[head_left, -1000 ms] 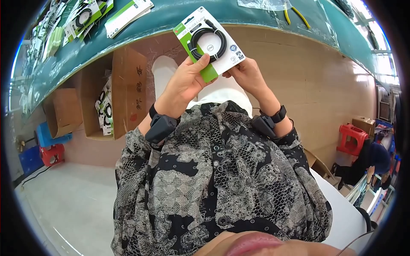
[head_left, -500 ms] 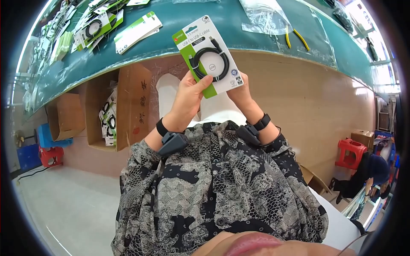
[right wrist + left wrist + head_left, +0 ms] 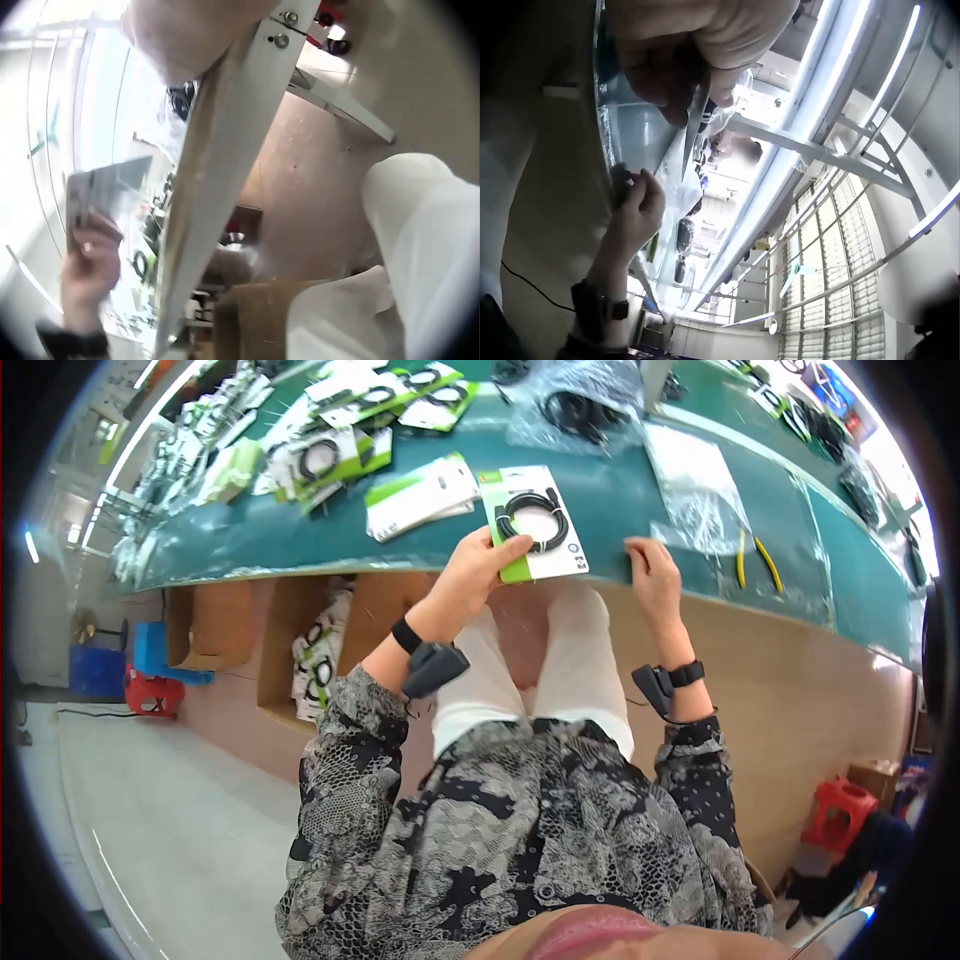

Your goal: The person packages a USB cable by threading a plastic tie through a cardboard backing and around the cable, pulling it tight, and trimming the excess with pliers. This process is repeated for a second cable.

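A carded black USB-C cable (image 3: 548, 560), coiled on a white and green card, is in my left hand (image 3: 470, 582). The thumb presses on the card's front and the fingers lie behind it. Seen from the left wrist, the card (image 3: 693, 126) is nearly edge-on below the fingers. The right wrist view shows the blurred card (image 3: 112, 187) upright in the left hand (image 3: 91, 276). My right hand (image 3: 656, 582) is apart from the card, at the table's front edge, its fingers loosely bent with nothing visible in them.
Stacked white-and-green cards (image 3: 420, 498) lie left of the held card, with a pile of carded cables (image 3: 320, 458) beyond. Clear plastic bags (image 3: 700, 485) and yellow-handled pliers (image 3: 768, 565) are to the right. Under the green table (image 3: 300, 540) stands a cardboard box (image 3: 275, 665) holding carded cables.
The right hand has let go of the card and moved right to the table edge. The left hand has carried the cable card forward over the table edge. The view has tilted towards the table.
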`<action>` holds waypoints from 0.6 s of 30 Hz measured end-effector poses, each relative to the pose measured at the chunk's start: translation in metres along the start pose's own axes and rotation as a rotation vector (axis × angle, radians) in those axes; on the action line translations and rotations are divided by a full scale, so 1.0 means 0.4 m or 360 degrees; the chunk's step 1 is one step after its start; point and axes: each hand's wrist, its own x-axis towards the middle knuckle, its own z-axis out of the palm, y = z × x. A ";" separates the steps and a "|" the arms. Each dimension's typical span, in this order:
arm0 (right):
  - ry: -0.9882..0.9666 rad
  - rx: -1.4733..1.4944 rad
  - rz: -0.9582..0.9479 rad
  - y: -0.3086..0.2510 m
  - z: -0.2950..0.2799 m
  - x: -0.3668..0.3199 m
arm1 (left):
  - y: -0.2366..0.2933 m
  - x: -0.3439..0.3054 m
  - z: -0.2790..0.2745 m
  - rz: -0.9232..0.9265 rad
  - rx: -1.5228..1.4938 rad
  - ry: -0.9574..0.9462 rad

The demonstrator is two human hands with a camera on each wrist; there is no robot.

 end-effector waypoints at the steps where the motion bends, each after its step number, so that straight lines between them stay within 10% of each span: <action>1: 0.0041 -0.0206 -0.0103 0.013 0.014 0.001 | 0.036 0.028 -0.022 -0.0217 -0.0091 -0.0056; 5: -0.0044 -0.0366 -0.0128 -0.030 0.016 0.008 | 0.184 0.157 -0.134 -0.0105 0.0238 0.0179; 10: -0.0084 -0.0207 0.0136 -0.046 0.013 0.043 | 0.236 0.201 -0.176 0.0969 0.1346 0.0340; 12: 0.0003 0.0597 0.0512 -0.068 0.028 0.106 | 0.224 0.176 -0.130 0.1134 0.1612 0.0297; 18: 0.0150 0.0487 -0.0150 -0.236 0.143 0.298 | 0.153 0.101 0.017 0.1218 0.1998 0.0267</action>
